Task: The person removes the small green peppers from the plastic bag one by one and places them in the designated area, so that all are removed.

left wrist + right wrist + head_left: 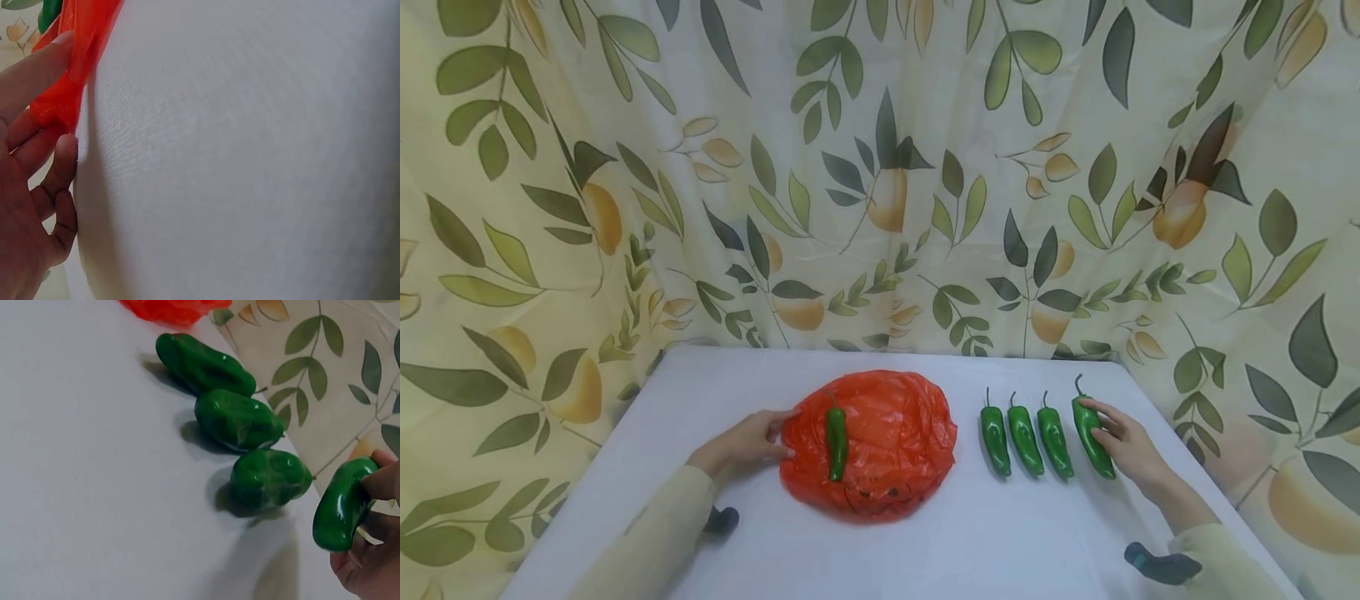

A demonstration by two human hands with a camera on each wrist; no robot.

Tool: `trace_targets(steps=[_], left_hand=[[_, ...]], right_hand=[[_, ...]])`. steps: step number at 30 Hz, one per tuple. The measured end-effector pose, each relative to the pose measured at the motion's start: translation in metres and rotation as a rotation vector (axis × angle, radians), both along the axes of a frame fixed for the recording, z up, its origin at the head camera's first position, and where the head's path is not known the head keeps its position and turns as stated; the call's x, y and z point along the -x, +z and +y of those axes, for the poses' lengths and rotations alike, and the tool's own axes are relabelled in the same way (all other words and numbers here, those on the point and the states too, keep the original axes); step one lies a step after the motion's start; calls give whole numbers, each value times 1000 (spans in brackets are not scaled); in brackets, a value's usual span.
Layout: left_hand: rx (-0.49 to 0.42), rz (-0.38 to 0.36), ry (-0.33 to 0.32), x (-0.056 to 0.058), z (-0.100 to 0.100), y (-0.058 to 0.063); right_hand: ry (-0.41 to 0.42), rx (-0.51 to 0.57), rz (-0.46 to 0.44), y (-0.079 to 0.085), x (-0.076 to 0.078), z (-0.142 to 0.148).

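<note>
My left hand (748,439) pinches the left edge of a crumpled red plastic bag (902,442), its thumb and fingers on the film in the left wrist view. On the bag's left part lies one green chili pepper (837,443), stem pointing away. At the right, my right hand (1129,447) grips another glossy green pepper (340,509) between thumb and fingers. Just left of it, a row of three similar peppers, the left one (995,442), the middle one (1025,440) and the right one (1055,442), lies on the table, stems toward the back.
A white-covered table (955,542) carries everything. Behind it and along both sides hangs a curtain (880,208) printed with leaves and fruit. Dark straps show by both wrists, one strap (1161,565) at the right sleeve.
</note>
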State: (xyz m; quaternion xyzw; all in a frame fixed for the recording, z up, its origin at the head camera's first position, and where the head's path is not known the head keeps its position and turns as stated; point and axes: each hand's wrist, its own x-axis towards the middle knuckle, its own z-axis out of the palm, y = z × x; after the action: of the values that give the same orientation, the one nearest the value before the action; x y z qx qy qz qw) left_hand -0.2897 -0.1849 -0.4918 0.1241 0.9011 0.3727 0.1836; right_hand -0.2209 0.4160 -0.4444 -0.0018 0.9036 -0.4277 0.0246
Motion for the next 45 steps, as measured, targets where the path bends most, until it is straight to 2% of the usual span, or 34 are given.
trace_targets(steps=[5, 12, 24, 33, 45], left_hand=[[7, 9, -1, -1, 0, -2], [24, 8, 22, -1, 1, -1], [18, 2, 31, -2, 1, -1], [20, 14, 15, -1, 0, -3], [28, 17, 7, -2, 2, -1]], right_hand=[[-24, 5, -38, -6, 3, 7], [-41, -35, -32, -12, 7, 5], [-68, -27, -102, -20, 12, 7], [-98, -58, -138, -23, 15, 1], [-121, -72, -113, -29, 18, 5]])
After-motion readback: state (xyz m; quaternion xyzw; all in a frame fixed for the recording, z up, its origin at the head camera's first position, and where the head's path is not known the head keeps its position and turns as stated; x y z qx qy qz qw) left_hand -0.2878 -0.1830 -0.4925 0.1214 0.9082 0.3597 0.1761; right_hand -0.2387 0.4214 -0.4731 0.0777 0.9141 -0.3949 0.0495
